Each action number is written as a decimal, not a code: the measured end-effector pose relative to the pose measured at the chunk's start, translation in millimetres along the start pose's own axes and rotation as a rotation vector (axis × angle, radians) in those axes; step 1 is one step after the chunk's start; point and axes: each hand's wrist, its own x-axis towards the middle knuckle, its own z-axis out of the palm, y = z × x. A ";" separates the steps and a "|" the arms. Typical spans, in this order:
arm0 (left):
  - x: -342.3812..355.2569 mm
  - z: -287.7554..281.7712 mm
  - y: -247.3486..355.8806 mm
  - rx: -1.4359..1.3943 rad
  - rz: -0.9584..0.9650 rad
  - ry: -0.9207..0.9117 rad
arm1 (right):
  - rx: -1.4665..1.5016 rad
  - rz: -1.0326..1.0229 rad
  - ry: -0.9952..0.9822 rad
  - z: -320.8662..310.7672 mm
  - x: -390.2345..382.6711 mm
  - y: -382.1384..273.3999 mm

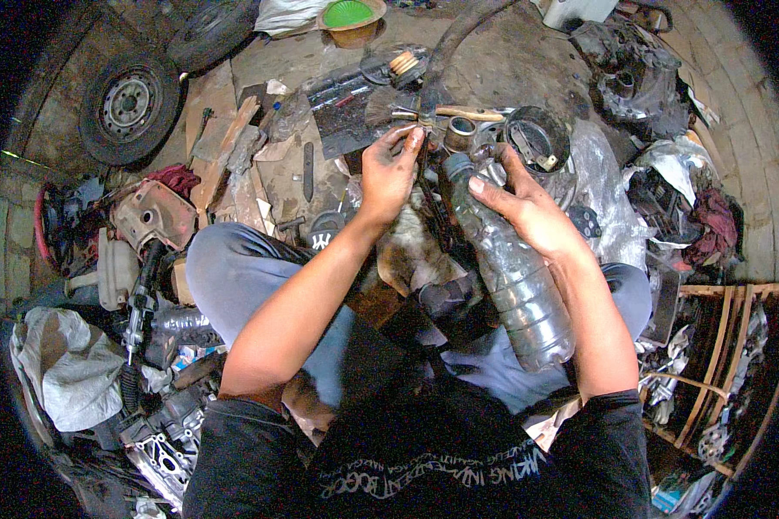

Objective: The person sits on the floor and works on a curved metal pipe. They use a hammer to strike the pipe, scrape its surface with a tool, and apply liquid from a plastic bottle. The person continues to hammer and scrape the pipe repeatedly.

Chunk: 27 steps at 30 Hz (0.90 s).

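I take this for a rough vehicle repair workshop — the work goes on down on a bare concrete floor [528, 60], not at any counter. Two wheels [130, 105] with tyres lie at the far left, greasy engine parts [632, 73] and metal castings [156, 216] sit scattered all round, and a black rubber hose [450, 43] snakes in from the top. Oily rags [710, 225], scraps of wood [221, 164] and crumpled plastic sheet [601, 173] fill the gaps — everything is dark with grime.

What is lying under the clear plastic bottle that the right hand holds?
The clear plastic bottle rests across the person's lap, over the grey trouser leg. The right hand covers its upper part; the bottle's underside is hidden.
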 end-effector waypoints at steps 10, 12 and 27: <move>2.7 -3.9 -8.8 -0.031 -0.084 -0.036 | -0.004 -0.025 0.059 1.9 0.9 -0.3; 1.6 -1.8 -2.3 0.014 -0.178 -0.047 | 0.015 -0.037 0.067 1.8 -2.2 -3.0; 7.8 -4.8 -7.5 0.068 0.008 0.003 | -0.003 -0.025 0.027 -0.9 2.0 5.7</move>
